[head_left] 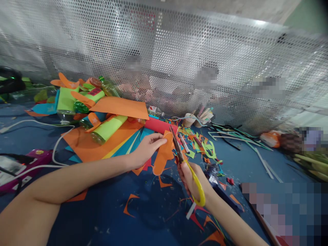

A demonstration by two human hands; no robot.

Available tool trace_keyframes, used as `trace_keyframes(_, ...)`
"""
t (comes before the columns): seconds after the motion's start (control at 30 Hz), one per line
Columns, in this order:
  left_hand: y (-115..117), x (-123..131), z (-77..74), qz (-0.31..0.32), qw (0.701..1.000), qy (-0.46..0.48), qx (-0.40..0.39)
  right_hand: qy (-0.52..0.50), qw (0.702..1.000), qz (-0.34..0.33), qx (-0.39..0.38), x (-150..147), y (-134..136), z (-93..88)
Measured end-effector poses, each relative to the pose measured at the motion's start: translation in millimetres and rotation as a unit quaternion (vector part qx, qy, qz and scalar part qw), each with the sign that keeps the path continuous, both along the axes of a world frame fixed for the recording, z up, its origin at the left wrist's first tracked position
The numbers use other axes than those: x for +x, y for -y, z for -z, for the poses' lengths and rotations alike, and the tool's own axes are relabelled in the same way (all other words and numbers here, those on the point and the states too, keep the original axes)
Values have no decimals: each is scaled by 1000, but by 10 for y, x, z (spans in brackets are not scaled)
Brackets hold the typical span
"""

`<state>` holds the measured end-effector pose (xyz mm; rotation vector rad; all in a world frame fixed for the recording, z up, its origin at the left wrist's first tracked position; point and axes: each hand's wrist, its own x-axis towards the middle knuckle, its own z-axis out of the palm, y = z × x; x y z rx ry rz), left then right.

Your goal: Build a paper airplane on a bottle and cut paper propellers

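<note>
In the middle of the view my left hand pinches an elongated piece of orange paper with rounded ends. My right hand is closed around the yellow handles of a pair of scissors. The blades point up and away, along the paper's upper right edge; whether they touch it I cannot tell. Thin orange offcuts lie just below the piece. A roll of red paper lies behind it.
Orange sheets and bottles wrapped in green paper are piled at left. Coloured scraps and a cup of markers stand right of centre. A white cable and purple power strip lie left. A perforated metal panel rises behind.
</note>
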<state>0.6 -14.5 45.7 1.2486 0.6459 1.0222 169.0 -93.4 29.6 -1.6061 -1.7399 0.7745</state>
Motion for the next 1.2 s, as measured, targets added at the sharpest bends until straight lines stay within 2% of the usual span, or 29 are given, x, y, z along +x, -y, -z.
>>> trace_keyframes(0.1,-15,-8,-16,-28,999,-30,19,-4,1000,17,6,-13,2,-50)
trace_keyframes(0.23,-100,-40,-36,-29,995,-74,59,20,1000,-2,-6,19,-20,-112)
trace_keyframes(0.33,-221,-85,-1,-35,980,-134,141,24,999,21,-10,34,-31,-141)
trace_keyframes(0.43,-306,-127,43,-104,937,-206,261,20,998,48,-31,36,-40,-149)
trace_keyframes(0.53,-267,-138,32,-230,861,-245,382,13,996,56,-66,47,-61,-138)
trace_keyframes(0.57,-223,-132,16,-246,840,-253,412,7,995,56,-76,53,-68,-131)
trace_keyframes(0.6,-169,-122,-1,-231,832,-266,428,-1,995,56,-83,59,-74,-122)
trace_keyframes(0.67,-44,-90,-22,-121,853,-300,410,-18,994,53,-90,67,-78,-102)
trace_keyframes(0.73,74,-48,-7,8,890,-317,327,-33,994,46,-90,69,-70,-79)
trace_keyframes(0.8,159,-3,41,123,930,-274,210,-58,995,31,-81,61,-48,-54)
trace_keyframes(0.87,204,35,95,171,957,-198,123,-101,993,6,-65,46,-13,-31)
trace_keyframes(0.93,220,60,123,161,978,-114,72,-153,987,-24,-54,25,32,-12)
trace_keyframes(1.0,223,65,112,115,990,-52,59,-195,979,-40,-45,2,76,3)
trace_keyframes(1.1,224,45,57,41,995,-9,92,-234,971,-43,-28,-28,121,21)
trace_keyframes(1.2,213,21,23,2,992,30,123,-248,967,-56,-19,-47,131,37)
